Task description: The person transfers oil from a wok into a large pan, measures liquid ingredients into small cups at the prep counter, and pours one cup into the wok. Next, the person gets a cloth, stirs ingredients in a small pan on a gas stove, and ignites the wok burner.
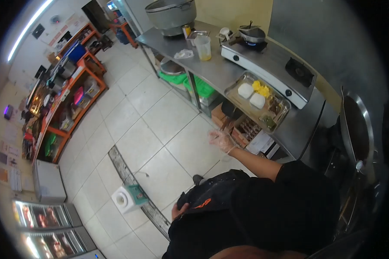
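Observation:
My right hand (220,141), in a clear plastic glove, hangs in the air beside the steel worktable. Its fingers are loosely bent and apart, with nothing visible in them. Nearest to it are cardboard boxes (245,132) on the lower shelf and the metal tray (241,104) above. On the tray sit two white rounded pieces (251,96), yellow shredded food (261,88), a brown portion (275,108) and a green portion (268,121). My left hand (179,211) is against my dark apron (216,194); its fingers are mostly hidden.
On the worktable (160,39) stand a two-burner stove (263,71) with a small pan (251,34), a plastic jug (203,48) and a large pot (172,16). A wok (356,127) is at the right. A white-and-green object (129,198) stands on the tiled floor.

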Tool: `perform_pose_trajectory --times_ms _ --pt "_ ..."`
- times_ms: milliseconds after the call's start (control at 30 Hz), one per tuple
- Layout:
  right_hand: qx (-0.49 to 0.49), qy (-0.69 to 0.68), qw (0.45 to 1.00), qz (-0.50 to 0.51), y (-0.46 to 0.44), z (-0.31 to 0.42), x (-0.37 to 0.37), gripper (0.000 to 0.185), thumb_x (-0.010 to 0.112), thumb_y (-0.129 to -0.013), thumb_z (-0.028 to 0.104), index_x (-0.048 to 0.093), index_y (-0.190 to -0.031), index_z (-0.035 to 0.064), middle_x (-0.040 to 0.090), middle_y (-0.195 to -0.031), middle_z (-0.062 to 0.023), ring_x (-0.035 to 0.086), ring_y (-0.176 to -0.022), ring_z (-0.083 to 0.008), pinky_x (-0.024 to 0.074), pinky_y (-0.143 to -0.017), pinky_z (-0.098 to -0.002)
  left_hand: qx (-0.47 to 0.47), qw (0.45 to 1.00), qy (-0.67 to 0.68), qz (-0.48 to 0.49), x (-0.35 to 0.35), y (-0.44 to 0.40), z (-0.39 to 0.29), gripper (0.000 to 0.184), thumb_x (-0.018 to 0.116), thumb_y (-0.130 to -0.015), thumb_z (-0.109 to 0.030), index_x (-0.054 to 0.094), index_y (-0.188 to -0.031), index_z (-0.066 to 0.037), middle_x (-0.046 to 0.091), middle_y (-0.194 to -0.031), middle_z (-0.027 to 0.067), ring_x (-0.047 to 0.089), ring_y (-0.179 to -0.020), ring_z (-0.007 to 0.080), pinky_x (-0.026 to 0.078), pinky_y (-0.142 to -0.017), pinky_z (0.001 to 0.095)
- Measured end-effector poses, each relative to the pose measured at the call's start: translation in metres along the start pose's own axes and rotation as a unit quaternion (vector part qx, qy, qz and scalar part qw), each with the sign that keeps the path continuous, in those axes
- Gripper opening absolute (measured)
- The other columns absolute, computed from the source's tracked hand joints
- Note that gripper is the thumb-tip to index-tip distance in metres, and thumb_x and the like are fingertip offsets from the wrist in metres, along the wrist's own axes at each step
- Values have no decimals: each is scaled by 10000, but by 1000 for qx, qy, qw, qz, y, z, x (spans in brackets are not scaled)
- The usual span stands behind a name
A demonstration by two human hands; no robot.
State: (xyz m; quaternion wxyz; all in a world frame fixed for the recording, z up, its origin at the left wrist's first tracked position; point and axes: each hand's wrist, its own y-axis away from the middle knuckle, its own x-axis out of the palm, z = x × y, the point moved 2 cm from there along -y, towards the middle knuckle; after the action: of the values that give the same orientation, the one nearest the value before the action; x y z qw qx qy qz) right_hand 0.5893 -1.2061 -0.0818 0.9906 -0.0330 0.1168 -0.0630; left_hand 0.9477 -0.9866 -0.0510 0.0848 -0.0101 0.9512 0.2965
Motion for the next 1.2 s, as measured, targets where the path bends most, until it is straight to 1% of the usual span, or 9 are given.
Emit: perform_pose_trajectory --times_ms 167,400,500,600,867,967,1100,1133,1200 --pt "19 0 989 -146 -162 -7 -15 365 754 -743 113 663 -1087 29 674 -914 -98 640 -862 -154 520 -790 -302 -39 977 -30 206 -66 -139 -91 226 664 -903 -89 617 -1077 47 686 -961 81 625 -823 136 501 -734 290" --pt "27 60 954 -294 -357 -40 -55 227 681 -782 108 654 -995 35 672 -887 -100 633 -825 -185 512 -753 -335 -34 966 -146 210 -63 -310 -184 222 653 -916 -110 627 -1057 59 681 -921 57 615 -757 141 496 -705 294" --pt "21 -17 947 -319 -472 -160 -72 197 659 -807 132 656 -983 43 673 -877 -97 636 -806 -214 506 -747 -345 12 973 -153 171 -45 -385 -202 347 672 -908 -271 652 -950 73 698 -866 97 615 -743 165 491 -694 333" --pt "46 146 930 -334 -519 -147 -85 200 644 -831 139 661 -1011 54 678 -911 -105 632 -795 -231 498 -727 -344 96 913 -381 114 -28 -454 -239 517 675 -874 -437 658 -899 79 697 -828 133 616 -738 180 484 -672 362" --pt "55 192 930 -308 -519 -184 -99 334 619 -893 179 600 -1213 83 679 -1053 -124 640 -1002 -287 497 -886 -386 5 843 -495 209 34 -591 -384 759 617 -803 -671 654 -856 85 668 -761 162 613 -726 198 466 -630 398" --pt "120 21 958 -260 -484 -77 -158 328 628 -895 149 602 -1211 64 684 -1040 -114 643 -958 -250 507 -871 -350 -22 841 -466 273 55 -667 -397 819 592 -793 -729 653 -842 86 656 -735 164 611 -722 203 461 -619 405" --pt "278 46 959 35 -469 56 -261 351 682 -890 263 629 -1153 36 681 -1021 -67 638 -944 -186 518 -845 -309 4 865 -331 378 110 -745 -429 682 553 -895 -617 648 -878 59 648 -756 124 609 -715 180 479 -618 362" --pt "287 22 958 -13 -474 97 -292 361 673 -895 296 638 -1147 39 678 -1030 -64 634 -950 -175 515 -849 -308 52 869 -300 390 128 -761 -446 614 558 -917 -570 647 -927 37 652 -782 112 616 -710 171 493 -618 344" --pt "264 83 950 -142 -504 155 -346 379 646 -910 345 650 -1142 46 676 -1044 -67 629 -955 -158 512 -851 -303 -131 852 -286 419 145 -824 -465 487 572 -934 -506 622 -1029 -31 659 -832 85 642 -722 171 524 -624 322"
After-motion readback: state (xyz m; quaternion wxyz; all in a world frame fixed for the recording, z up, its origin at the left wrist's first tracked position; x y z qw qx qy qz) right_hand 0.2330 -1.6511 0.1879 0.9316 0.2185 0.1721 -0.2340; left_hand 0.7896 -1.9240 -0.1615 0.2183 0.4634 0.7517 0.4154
